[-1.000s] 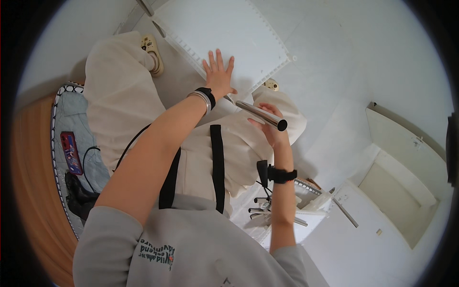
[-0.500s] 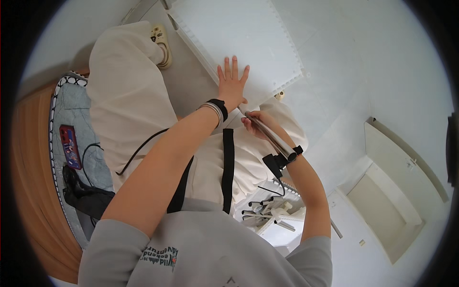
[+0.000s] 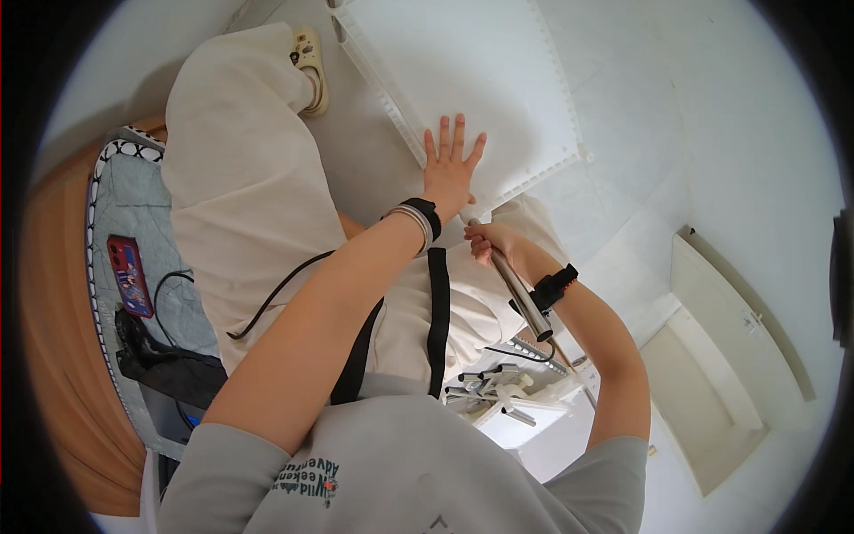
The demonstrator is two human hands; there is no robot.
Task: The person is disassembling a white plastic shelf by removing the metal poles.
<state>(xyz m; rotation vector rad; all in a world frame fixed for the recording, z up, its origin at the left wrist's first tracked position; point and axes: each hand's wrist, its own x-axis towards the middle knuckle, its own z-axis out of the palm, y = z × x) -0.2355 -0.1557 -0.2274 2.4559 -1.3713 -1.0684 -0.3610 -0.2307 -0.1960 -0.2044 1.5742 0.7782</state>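
A white plastic panel [image 3: 498,80] with a ridged edge lies ahead of me, between my knees. Flat on its near corner rests my left hand [image 3: 452,169], fingers spread. My right hand [image 3: 489,242] is closed around a shiny metal tube [image 3: 527,298] just below that corner. The tube's upper end meets the corner of the panel; its open lower end points back toward my right forearm. A black device is strapped to my right wrist and partly hidden behind the tube.
On the left, a phone in a red case [image 3: 130,276] and a black bag [image 3: 165,365] lie on a grey marbled surface. Short metal tubes and white connectors [image 3: 498,387] are piled low on the right. A white open box [image 3: 703,383] stands at far right.
Panel and both hands have shifted slightly right and down in view. The metal tube now points more steeply downward. My left hand stays on the panel and my right hand keeps its hold.
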